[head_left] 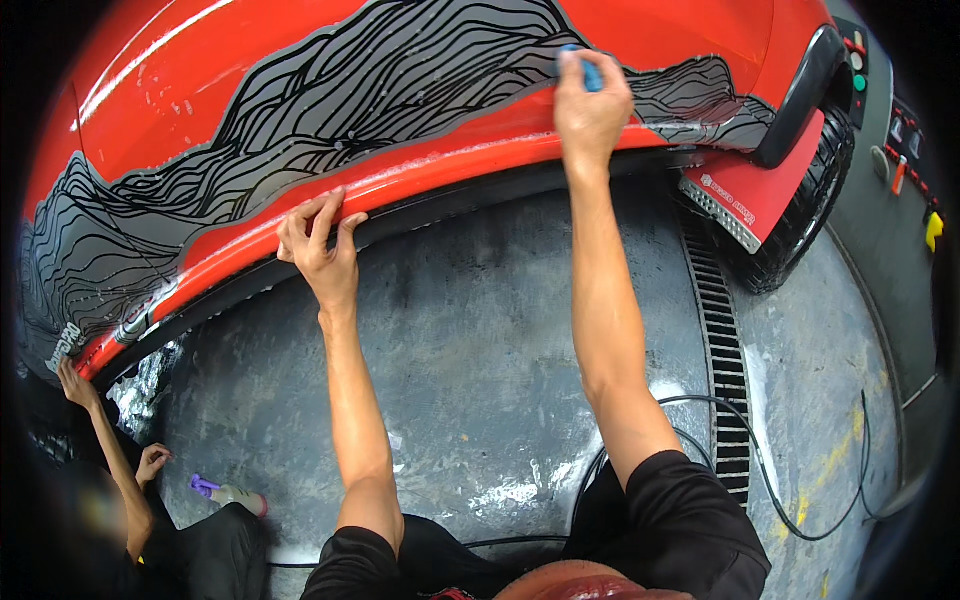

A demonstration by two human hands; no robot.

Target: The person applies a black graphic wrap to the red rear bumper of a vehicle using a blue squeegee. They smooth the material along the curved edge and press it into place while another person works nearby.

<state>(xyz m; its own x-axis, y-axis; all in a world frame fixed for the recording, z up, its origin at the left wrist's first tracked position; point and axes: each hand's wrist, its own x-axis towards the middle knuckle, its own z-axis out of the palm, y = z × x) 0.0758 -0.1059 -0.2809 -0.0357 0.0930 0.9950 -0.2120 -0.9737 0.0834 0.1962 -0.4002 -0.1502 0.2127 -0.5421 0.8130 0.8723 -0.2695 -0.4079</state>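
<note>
A red car door [690,35] carries a grey graphic [390,85] with black wavy lines, dotted with water drops. My right hand [590,110] is closed around a small blue pad [592,76] and presses it on the panel near the graphic's lower edge; whether it is a sponge or a clay block, I cannot tell. Lower and to the left, my left hand [322,245] rests its fingertips on the glossy red sill [440,165], fingers apart and holding nothing.
At lower left a co-worker's hand [78,382] touches the sill. Beside that person lies a spray bottle [235,494] with a purple head. A black hose [765,470] loops over the wet floor by a drain grate [718,350]. A red mud flap [745,185] hangs by the tyre [800,225].
</note>
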